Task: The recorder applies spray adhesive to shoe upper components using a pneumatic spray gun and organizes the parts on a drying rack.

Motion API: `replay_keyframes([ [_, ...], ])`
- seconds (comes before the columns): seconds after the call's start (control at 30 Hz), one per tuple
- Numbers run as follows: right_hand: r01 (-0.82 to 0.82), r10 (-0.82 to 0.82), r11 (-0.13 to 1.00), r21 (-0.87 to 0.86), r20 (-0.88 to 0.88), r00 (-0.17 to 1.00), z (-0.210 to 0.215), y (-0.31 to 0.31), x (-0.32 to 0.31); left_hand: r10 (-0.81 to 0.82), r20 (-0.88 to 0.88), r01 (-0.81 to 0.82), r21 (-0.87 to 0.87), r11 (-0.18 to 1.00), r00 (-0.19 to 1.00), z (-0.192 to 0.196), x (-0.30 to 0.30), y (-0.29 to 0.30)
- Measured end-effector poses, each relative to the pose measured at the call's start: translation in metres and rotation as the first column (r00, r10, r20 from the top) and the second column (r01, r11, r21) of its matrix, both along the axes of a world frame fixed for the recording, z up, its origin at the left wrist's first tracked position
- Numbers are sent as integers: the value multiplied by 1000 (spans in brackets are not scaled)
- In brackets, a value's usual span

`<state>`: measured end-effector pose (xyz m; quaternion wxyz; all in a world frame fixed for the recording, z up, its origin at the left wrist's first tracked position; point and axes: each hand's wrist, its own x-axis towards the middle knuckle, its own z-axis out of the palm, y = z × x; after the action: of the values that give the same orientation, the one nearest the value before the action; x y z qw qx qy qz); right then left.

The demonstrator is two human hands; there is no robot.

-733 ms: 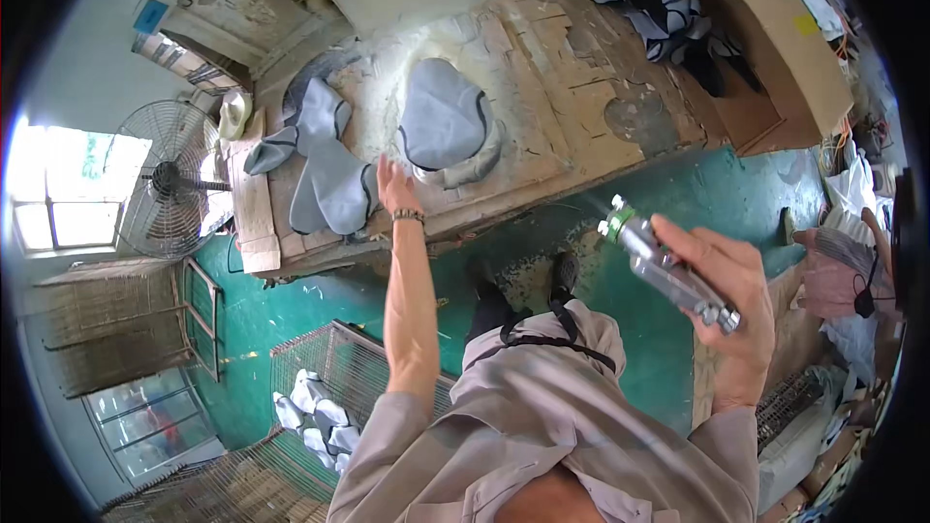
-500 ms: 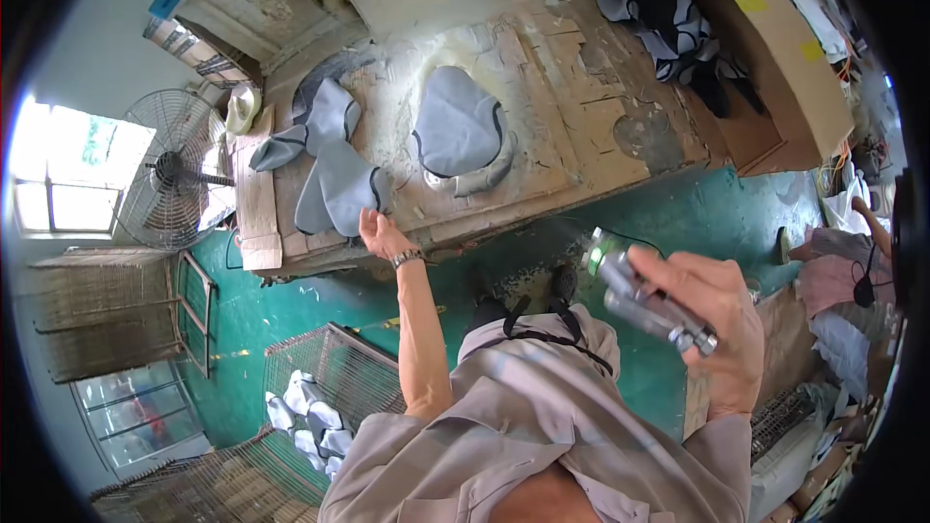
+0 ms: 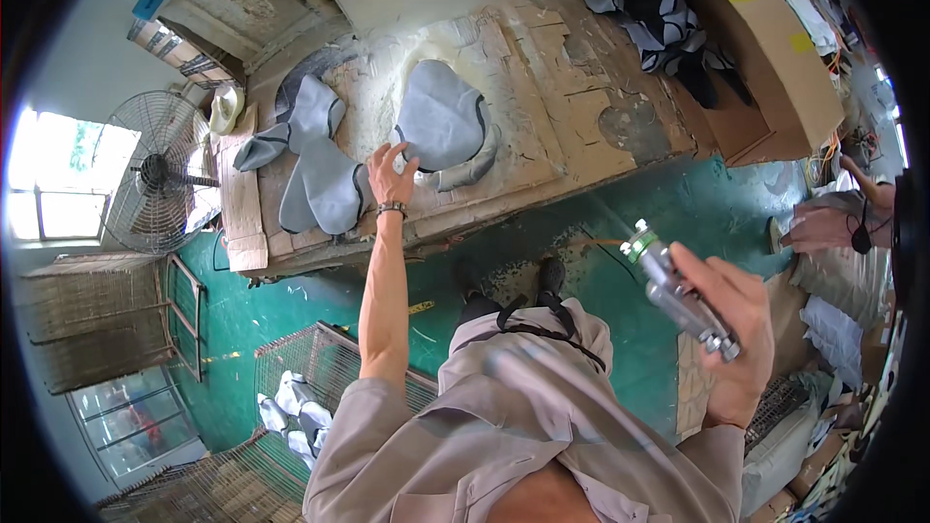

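Left hand: fingers spread, gripping nothing, fingertips resting on the dusty tabletop at the edge of a grey shoe-upper piece. More grey pieces lie just left of the wrist. Right hand: closed around a metal spray gun, held off the tabletop above the green floor, nozzle end pointing up-left. A standing fan sits at far left.

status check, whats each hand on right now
Left hand flat on workbench, fingers touching grey rounded piece. Right hand raised off the bench, gripping metal spray gun. More grey pieces left of the hand; nothing between.
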<state>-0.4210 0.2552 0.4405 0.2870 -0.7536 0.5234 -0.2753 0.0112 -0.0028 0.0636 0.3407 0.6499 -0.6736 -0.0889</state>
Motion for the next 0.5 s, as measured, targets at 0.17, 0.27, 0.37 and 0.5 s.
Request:
replay_keyframes([
  [0.17, 84, -84, 996, 19, 13, 996, -12, 8, -19, 22, 83, -20, -22, 1000, 996, 8, 3, -5],
  [0.27, 66, -64, 997, 41, -48, 997, 1, 8, -12, 34, 38, -28, -130, 991, 999, 12, 8, -15],
  [0.37, 69, -68, 998, 11, -109, 992, 5, 13, 11, 3, 1, -3, -190, 982, 1000, 31, 1, -20],
  [0.5, 132, -131, 991, 14, -41, 991, -1, 3, 50, -7, -13, 4, -255, 967, 1000, 72, 13, -19],
])
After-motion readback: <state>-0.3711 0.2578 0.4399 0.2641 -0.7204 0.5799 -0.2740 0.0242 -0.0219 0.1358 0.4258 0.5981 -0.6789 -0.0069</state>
